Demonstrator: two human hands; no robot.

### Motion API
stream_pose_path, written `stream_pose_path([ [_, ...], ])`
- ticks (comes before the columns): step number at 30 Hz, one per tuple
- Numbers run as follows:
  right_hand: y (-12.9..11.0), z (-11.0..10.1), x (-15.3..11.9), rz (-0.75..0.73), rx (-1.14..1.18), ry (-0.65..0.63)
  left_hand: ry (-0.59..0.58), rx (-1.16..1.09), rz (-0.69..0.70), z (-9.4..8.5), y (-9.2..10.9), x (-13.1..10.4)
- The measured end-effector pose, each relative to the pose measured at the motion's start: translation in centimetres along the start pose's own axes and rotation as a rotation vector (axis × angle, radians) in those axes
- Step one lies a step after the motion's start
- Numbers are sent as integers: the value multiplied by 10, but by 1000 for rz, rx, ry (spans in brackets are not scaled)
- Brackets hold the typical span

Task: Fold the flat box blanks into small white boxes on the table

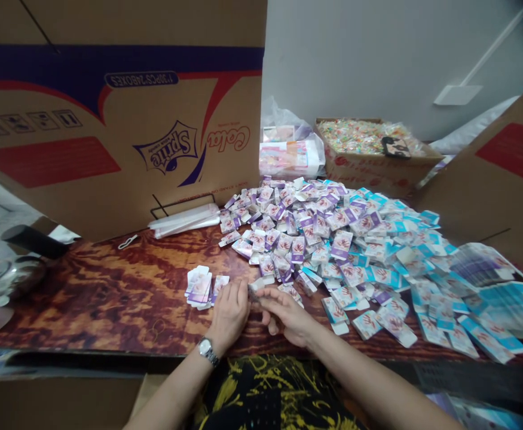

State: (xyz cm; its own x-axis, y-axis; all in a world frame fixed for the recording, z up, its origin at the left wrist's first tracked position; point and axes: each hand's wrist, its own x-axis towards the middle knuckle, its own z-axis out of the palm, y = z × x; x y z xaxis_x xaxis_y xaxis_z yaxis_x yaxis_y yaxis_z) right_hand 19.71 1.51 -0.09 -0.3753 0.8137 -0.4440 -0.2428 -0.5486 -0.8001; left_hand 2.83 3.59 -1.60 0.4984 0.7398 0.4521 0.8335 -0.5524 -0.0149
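Observation:
My left hand (231, 310), with a metal watch (208, 351) on its wrist, is closed near the table's front edge. Its fingertips meet those of my right hand (288, 315), whose thumb and fingers are pinched together. A small greyish thing (253, 294) shows between the two hands; it is too covered to name. Just left of my left hand lies a loose stack of small white and purple cartons (199, 288). Beyond and right of my hands spreads a big heap of small printed cartons (315, 230), purple towards the left and blue towards the right.
A large cardboard box (122, 137) stands at the back left, another (494, 179) at the right. Behind the heap is an open box of small wrapped pieces (355, 134). Clear plastic sleeves (184, 221) and a rubber band (157, 327) lie on the brown table (109, 286).

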Motion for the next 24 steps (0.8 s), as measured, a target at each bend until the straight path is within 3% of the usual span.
stream_pose_path([
  [5, 0, -2, 4, -47, -199, 3, 57, 63, 90, -5, -1, 1],
  [9, 2, 2, 7, -8, -306, -80, 63, 57, 163, -7, 8, 3],
  [13, -7, 3, 2, -89, -497, -60, 10, -62, 89, -5, 12, 3],
  [15, -15, 1, -5, -196, -511, 19, -36, -210, -49, -5, 11, 4],
  [19, -27, -4, -19, -669, -864, 237, -100, -502, -352, -12, 10, 7],
  [21, -27, -4, -22, -810, -1051, 282, -89, -573, -389, -16, 12, 9],
  [24, -23, -3, -21, -872, -1202, 326, -64, -628, -391, -19, 15, 11],
])
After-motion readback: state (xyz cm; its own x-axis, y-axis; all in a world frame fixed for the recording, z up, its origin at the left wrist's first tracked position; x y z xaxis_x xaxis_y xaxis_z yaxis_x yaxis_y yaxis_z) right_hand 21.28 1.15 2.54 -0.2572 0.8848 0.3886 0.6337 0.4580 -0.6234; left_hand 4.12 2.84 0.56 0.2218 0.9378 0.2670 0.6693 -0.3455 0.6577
